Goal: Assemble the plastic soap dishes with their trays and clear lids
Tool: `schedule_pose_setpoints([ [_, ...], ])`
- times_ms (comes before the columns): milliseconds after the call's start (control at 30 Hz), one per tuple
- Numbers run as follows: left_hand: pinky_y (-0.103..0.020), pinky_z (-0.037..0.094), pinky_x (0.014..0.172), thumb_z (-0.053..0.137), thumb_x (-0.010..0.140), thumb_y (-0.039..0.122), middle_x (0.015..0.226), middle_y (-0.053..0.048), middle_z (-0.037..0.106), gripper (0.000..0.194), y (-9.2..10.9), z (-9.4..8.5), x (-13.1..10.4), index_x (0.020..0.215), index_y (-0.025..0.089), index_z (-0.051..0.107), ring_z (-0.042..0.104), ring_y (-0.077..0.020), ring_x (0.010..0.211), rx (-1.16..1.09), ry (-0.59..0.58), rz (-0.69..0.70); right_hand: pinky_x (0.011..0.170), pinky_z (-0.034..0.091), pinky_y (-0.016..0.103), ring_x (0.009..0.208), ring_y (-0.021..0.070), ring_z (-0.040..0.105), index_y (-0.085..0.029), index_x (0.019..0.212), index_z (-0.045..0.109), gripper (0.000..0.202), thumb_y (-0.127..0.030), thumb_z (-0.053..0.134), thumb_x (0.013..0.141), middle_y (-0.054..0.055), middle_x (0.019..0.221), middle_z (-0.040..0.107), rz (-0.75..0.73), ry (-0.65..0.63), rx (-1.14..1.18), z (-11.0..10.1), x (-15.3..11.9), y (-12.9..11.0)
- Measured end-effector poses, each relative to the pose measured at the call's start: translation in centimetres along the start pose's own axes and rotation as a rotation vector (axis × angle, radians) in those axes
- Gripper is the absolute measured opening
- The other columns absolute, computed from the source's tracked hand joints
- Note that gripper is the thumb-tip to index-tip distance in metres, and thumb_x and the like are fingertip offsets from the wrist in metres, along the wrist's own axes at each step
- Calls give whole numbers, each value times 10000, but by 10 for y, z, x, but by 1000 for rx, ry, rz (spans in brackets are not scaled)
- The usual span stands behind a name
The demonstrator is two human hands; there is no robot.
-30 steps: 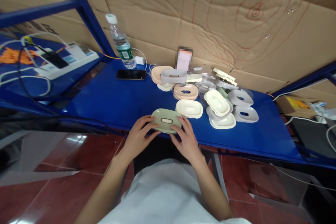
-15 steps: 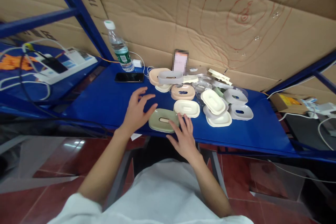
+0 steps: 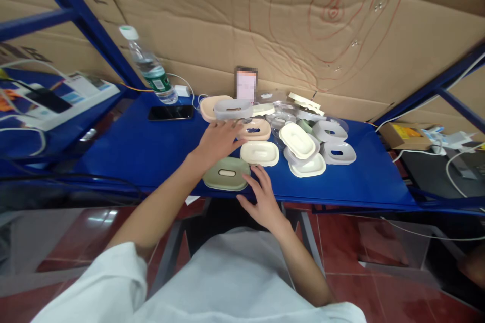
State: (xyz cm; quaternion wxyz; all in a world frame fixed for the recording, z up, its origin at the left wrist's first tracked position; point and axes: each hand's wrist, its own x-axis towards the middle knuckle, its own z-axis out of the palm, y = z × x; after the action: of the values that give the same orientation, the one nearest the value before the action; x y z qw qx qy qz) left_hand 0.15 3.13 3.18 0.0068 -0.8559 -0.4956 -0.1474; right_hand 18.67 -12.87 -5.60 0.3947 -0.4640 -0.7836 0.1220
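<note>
Here the green oval case [image 3: 227, 165] is lying flat at the near edge of the blue table [image 3: 162, 144], probably sitting there to be within easy range of both hands. The right hand [image 3: 265, 202] is spreading its fingers apart at the case's right end, seemingly steadying it. Farther off, the left hand [image 3: 220, 139] is hovering beside the peach ring [image 3: 257, 137] and near the lavender ring [image 3: 233, 111] (its fingertips are merging with the pile, so I can't tell whether they're gripping). Far left, the bottle [image 3: 155, 73] is standing behind the phone [image 3: 170, 112], likely keeping clear of the arms.
</note>
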Motion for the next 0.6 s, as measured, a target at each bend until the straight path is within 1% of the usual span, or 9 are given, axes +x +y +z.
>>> schedule_pose_setpoints([
  [67,-581,451,1140,546,1067,460,1504,-214,623,527,12,6,12,1530,208,565,613,-437,1367,40,-42,-9,1301,418,569,1635,318,356,-248,1572,513,537,-335,646,1059,168,1653,473,-3,5,22,0,0,0],
  [167,-542,520,1059,531,1077,466,1523,-233,592,575,20,18,25,1579,187,504,633,-433,1336,10,-51,-44,1286,440,566,1609,312,402,-260,1583,499,543,-319,637,1062,161,1624,506,0,6,39,0,1,0],
  [233,-493,554,1017,497,1093,435,1515,-227,595,565,17,25,28,1597,179,473,644,-401,1327,-22,-44,-51,1281,446,569,1597,313,420,-267,1584,499,543,-317,639,1062,159,1612,519,-2,2,49,0,0,0],
  [267,-471,561,1010,474,1101,406,1496,-212,611,535,15,26,29,1586,180,482,652,-378,1317,-42,-38,-50,1280,447,570,1592,314,428,-271,1587,497,546,-319,640,1062,157,1608,524,-1,-1,53,1,0,1],
  [367,-428,561,1033,412,1104,294,1422,-157,669,431,5,26,28,1491,191,571,669,-315,1288,-104,-11,-34,1278,453,564,1580,313,444,-277,1597,488,558,-320,644,1062,155,1601,533,2,0,60,2,0,1],
  [433,-423,552,1063,399,1097,261,1397,-138,687,411,-1,24,26,1451,194,598,666,-299,1292,-138,11,-24,1275,459,557,1578,313,446,-271,1598,488,559,-318,643,1063,158,1597,536,1,12,63,3,0,1],
  [500,-449,545,1086,435,1098,316,1424,-149,669,417,-4,24,24,1466,191,587,652,-318,1317,-167,45,-41,1271,465,556,1574,313,451,-271,1600,488,557,-315,639,1066,160,1590,542,-4,20,61,4,-1,1],
  [600,-511,540,1092,547,1066,461,1446,-191,642,510,-6,30,27,1485,172,578,637,-378,1332,-223,63,-113,1261,478,557,1565,314,463,-278,1604,485,557,-311,631,1068,160,1579,549,-11,20,40,5,-1,1],
])
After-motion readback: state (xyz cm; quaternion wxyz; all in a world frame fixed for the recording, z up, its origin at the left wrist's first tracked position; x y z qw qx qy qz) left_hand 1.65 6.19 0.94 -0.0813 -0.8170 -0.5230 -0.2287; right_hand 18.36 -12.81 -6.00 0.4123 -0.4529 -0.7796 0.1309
